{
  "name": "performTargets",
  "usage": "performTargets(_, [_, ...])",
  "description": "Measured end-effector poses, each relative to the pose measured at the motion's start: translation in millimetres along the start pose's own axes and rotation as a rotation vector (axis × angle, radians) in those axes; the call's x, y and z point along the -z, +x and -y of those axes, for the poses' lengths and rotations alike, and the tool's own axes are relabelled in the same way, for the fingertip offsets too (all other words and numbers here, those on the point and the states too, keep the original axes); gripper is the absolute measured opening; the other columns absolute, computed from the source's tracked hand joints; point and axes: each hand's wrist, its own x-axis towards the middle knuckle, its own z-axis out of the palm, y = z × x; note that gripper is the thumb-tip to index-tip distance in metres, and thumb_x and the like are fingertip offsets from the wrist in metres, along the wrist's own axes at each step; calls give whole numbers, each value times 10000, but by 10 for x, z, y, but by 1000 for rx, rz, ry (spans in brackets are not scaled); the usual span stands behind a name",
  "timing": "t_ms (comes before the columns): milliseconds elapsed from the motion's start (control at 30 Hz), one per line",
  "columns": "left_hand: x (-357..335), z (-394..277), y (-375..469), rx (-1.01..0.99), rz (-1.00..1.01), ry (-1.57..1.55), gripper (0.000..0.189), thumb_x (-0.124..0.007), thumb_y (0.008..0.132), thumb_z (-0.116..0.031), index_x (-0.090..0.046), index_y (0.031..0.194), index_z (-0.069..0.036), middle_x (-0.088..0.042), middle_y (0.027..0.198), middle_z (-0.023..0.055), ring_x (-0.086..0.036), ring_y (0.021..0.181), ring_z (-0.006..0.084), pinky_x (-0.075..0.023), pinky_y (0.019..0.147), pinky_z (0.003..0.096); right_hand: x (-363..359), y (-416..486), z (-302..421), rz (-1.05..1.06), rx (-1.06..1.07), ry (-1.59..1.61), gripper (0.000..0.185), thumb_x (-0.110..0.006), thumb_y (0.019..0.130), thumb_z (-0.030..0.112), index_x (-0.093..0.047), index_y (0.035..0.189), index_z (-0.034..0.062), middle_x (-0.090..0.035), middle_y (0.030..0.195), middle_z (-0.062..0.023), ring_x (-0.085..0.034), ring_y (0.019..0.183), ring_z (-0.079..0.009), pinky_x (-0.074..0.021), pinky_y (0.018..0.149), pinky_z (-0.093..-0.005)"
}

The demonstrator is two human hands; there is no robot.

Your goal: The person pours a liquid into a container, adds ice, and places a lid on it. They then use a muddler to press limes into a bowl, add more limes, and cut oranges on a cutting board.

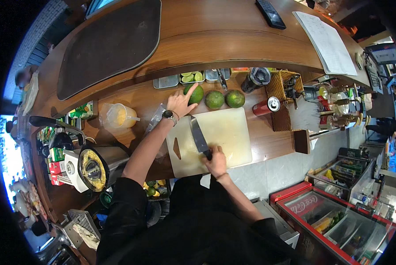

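Observation:
My left hand (pixel 180 102), wearing a wristwatch, reaches past the cutting board's far edge. Its index finger lies across a round green fruit (pixel 197 96), with the thumb spread apart below. Two more round green fruits, one mottled (pixel 214 99) and one at the right end (pixel 235 98), sit beside it in a row. My right hand (pixel 216 162) grips the black handle of a kitchen knife (pixel 199 135). The blade lies over the white plastic cutting board (pixel 232 132), its tip pointing toward the far left. Wet smears mark the board.
Along the back stand metal trays, one with cut limes (pixel 192 77), a black tumbler (pixel 256 79) and a red can (pixel 266 106). At left are a plastic jug (pixel 120 116) and a blender jar (pixel 95 170) with yellow residue. A raised wooden counter (pixel 198 43) overhangs the back.

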Motion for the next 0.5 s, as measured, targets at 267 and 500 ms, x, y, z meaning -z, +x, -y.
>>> performTargets(267, [347,-324,-566,329,-480,-722,445,-776,845,-325,-620,1183,-81,-685,941,123,-663,851,296,-525,762,401,954,-851,-150,97,-286,307,303,-646,958,140,-519,1226,79,-685,730,-99,-678,573,-207,-525,530,-339])
performTargets(500, [-184,-1215,-1276,147,-528,-975,181,-770,828,-161,-654,931,-68,-630,1003,116,-632,932,299,-511,807,383,1208,-812,-416,60,-447,217,305,-642,976,239,-582,1175,16,-652,637,-53,-601,489,-125,-480,475,-297])
